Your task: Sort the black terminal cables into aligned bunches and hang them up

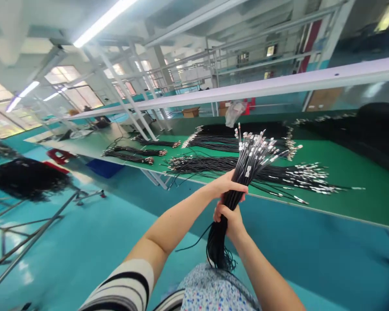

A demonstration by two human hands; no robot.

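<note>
The hands (226, 185) hide part of the cable bundle (244, 169); the right edge cuts off a black heap (381, 127).

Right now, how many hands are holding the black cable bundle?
2: the left hand grips the cable bundle nearer its pale-tipped ends, the right hand lower down.

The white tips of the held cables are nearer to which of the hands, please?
Left: the left hand grips the cables below the white tips; the right hand grips them lower.
</note>
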